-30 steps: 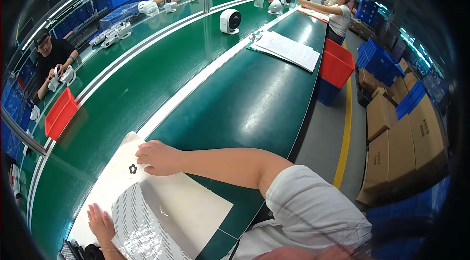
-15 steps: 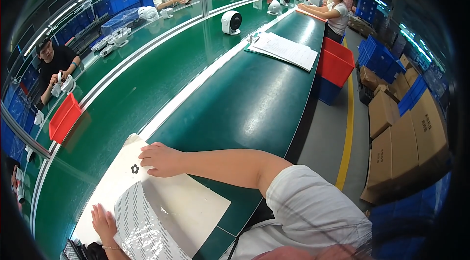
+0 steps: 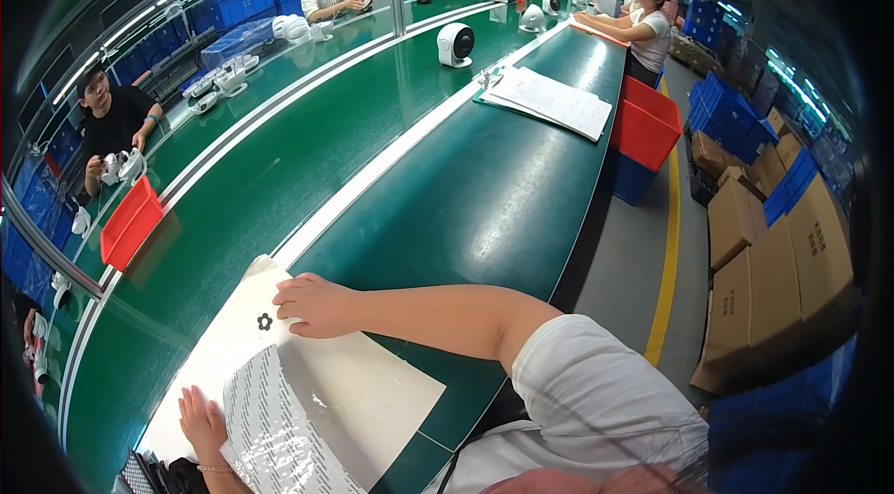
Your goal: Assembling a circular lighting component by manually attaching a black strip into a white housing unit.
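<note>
My right hand [image 3: 321,305] rests palm down on a white board [image 3: 391,378] that lies on the green bench. Its fingers are slightly bent and hold nothing that I can see. Just beside the fingertips is a small black flower-shaped piece [image 3: 264,321] on the board. My left hand [image 3: 202,423] lies on the board's left part, fingers spread. A curled, shiny sheet with rows of small grey print [image 3: 275,419] stands up from the board, between my left wrist and the board's right side.
A clipboard with papers [image 3: 549,101] lies farther along the bench. On the green line beyond are a round-faced white device [image 3: 455,45] and a red bin [image 3: 131,224]. Stacked red and blue bins [image 3: 647,121] stand by the bench; cartons [image 3: 773,280] line the aisle. Several co-workers sit around.
The view has shifted slightly, so the scene sits a little farther right. My hands keep their places on the board. The co-worker at the far left has raised their head and moved an arm.
</note>
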Motion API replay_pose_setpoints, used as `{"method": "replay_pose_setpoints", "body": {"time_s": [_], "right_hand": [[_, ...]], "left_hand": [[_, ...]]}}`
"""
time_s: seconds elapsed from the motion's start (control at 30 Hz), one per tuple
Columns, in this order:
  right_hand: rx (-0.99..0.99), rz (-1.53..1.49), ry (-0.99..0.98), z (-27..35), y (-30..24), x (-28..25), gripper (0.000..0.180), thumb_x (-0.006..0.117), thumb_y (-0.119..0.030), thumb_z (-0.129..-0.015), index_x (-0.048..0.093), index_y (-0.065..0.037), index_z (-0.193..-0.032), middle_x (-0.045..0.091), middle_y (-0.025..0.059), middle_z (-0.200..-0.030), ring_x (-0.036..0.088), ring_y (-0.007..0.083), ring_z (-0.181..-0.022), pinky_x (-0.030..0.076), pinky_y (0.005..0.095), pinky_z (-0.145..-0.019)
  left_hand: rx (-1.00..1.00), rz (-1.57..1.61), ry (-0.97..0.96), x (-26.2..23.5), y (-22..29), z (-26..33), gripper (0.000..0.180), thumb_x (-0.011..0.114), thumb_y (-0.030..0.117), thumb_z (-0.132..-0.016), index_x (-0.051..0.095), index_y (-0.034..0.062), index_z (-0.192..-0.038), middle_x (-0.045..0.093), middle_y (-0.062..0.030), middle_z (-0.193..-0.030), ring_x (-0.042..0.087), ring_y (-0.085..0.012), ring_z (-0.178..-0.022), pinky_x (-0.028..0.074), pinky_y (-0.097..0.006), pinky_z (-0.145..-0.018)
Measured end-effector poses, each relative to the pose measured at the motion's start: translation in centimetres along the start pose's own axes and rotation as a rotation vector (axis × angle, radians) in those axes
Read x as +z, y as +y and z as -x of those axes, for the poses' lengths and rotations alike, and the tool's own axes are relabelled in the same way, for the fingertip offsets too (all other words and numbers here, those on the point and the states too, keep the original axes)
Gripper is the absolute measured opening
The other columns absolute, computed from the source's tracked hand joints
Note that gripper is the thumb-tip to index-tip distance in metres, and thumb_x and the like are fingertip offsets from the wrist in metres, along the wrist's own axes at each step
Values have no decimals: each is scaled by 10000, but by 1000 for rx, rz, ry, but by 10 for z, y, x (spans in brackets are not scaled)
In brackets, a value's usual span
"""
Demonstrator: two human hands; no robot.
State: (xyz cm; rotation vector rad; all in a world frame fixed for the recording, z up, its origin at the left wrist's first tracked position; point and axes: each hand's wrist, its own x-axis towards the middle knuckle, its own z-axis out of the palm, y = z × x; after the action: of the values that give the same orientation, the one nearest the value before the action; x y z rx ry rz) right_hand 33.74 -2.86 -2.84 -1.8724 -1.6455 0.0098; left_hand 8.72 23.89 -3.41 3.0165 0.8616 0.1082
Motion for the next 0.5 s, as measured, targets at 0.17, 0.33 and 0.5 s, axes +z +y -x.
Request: {"method": "replay_pose_setpoints", "body": {"time_s": [0.17,0.33,0.5], "right_hand": [[-8,11,-3,0,2,3,266,492,-192,-793,554,-76,-1024,459,76,-1187,301,240,-1236,228,407,-1001],[-4,0,-13,-1,1,2,256,482,-182,-798,554,-77,-1021,458,73,-1186,302,238,-1234,231,406,-997],[-5,18,-13,-2,-1,1,242,499,-172,-799,550,-77,-1016,459,71,-1182,302,237,-1237,235,400,-995]], "left_hand": [[-31,18,-1,-1,4,0,525,366,347,-868,378,23,-1281,336,-212,-1333,285,-385,-1243,246,-485,-967],[-33,25,-18,-5,8,1,531,373,351,-862,377,23,-1281,335,-213,-1333,288,-387,-1239,242,-495,-965],[-27,24,12,-3,6,0,532,375,354,-861,382,23,-1277,343,-217,-1326,297,-390,-1233,249,-496,-960]]}}
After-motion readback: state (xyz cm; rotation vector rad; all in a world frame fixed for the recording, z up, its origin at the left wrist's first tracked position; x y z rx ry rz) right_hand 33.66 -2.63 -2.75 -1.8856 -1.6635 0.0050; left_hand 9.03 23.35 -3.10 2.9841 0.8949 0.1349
